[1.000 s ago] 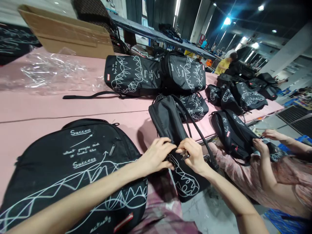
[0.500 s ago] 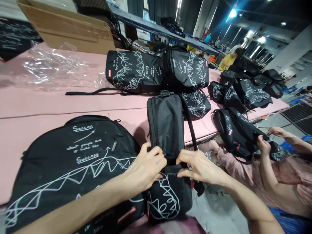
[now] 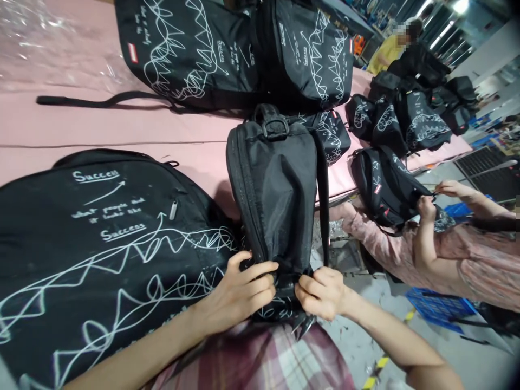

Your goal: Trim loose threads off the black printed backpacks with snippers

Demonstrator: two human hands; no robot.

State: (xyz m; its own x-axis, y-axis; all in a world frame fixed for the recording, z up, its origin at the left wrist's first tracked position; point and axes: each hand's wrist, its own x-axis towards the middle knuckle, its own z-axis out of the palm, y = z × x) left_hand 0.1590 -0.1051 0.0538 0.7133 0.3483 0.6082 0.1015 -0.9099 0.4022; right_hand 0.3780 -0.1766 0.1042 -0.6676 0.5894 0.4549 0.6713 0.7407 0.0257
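A black backpack (image 3: 276,189) lies back-side up at the near edge of the pink table (image 3: 122,135), its lower end hanging toward my lap. My left hand (image 3: 239,290) grips its bottom edge on the left. My right hand (image 3: 323,292) grips the same edge on the right, fingers curled; metal tips of a small tool show under this hand. The bag's shoulder strap (image 3: 324,206) runs down its right side. A printed black backpack (image 3: 101,254) lies flat just left of my left hand.
More printed black backpacks (image 3: 244,49) lie across the far side of the table, with clear plastic film (image 3: 52,49) at the far left. To my right a co-worker's hands (image 3: 430,206) handle another backpack (image 3: 385,187). A blue crate (image 3: 439,306) stands on the floor.
The view has dropped and moved closer. The backpack has been pulled toward me, so its printed lower end is now mostly hidden under my hands at my lap.
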